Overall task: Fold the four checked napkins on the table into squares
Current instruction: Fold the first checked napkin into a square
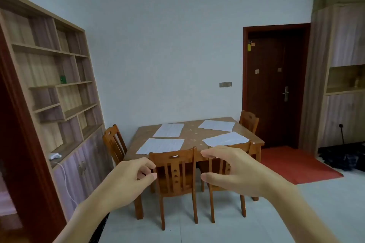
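Observation:
Several pale checked napkins lie flat and unfolded on the wooden table (194,133): near left (161,145), far left (169,130), far right (216,125), near right (226,139). I stand a few steps back from the table. My left hand (126,182) and my right hand (235,169) are raised in the air in front of me. Both have fingers curled and apart and hold nothing. Neither touches the table or a napkin.
Two wooden chairs (175,175) are pushed in at the table's near side, one (114,144) at the left, one (249,120) at the far right. A bookshelf cabinet (59,89) lines the left wall. A dark door (276,85) and red mat (296,162) are at right.

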Demonstrator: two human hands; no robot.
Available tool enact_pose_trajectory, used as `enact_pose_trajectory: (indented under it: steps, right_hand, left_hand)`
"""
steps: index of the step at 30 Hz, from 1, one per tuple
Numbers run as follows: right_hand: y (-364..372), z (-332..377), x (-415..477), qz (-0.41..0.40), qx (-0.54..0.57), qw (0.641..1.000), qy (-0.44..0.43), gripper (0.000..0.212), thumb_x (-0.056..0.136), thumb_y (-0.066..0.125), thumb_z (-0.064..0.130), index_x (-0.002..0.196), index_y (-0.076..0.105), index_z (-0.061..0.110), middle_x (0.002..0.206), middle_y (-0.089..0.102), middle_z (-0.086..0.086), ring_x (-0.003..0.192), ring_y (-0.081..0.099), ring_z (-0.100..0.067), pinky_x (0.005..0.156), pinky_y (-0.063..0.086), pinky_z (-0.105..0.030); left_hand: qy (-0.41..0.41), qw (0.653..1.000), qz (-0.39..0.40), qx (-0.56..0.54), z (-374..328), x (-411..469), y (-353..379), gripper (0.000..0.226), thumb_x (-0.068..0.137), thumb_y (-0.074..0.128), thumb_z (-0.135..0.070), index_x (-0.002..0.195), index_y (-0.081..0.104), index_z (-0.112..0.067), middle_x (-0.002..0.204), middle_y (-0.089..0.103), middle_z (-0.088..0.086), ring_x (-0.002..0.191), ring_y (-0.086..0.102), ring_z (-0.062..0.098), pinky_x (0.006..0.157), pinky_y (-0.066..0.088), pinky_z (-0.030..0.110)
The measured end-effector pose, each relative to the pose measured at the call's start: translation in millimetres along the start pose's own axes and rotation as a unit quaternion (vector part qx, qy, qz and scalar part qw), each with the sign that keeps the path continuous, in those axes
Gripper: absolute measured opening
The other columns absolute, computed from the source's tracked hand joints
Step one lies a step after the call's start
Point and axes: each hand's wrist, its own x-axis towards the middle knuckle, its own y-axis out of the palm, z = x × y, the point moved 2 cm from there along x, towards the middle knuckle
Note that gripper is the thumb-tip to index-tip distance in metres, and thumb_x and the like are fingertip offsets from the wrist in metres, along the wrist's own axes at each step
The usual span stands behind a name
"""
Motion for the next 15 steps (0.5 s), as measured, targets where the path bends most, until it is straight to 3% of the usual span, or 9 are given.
enact_pose_trajectory:
  steps: [8,15]
  right_hand:
    - [30,-11,56,-0.002,-0.024,1.0,0.015,0.067,0.089,0.055,0.063,0.148,0.04,0.035,0.145,0.047,0.02,0.129,0.041,0.006,0.104,0.034,-0.017]
    - [62,8,145,0.005,-0.041,0.999,0.029,0.071,0.087,0.059,0.061,0.149,0.037,0.034,0.148,0.044,0.019,0.132,0.041,0.003,0.108,0.036,-0.021]
  left_hand:
    - [0.013,1.0,-0.006,-0.028,38,43,8,0.029,0.095,0.058,-0.043,0.124,0.059,-0.036,0.104,0.065,-0.022,0.093,0.065,-0.002,0.08,0.049,0.012]
    - [0.031,0.999,0.004,-0.026,119,103,-19,0.033,0.094,0.056,-0.049,0.124,0.06,-0.037,0.11,0.065,-0.022,0.098,0.063,-0.004,0.09,0.052,0.02]
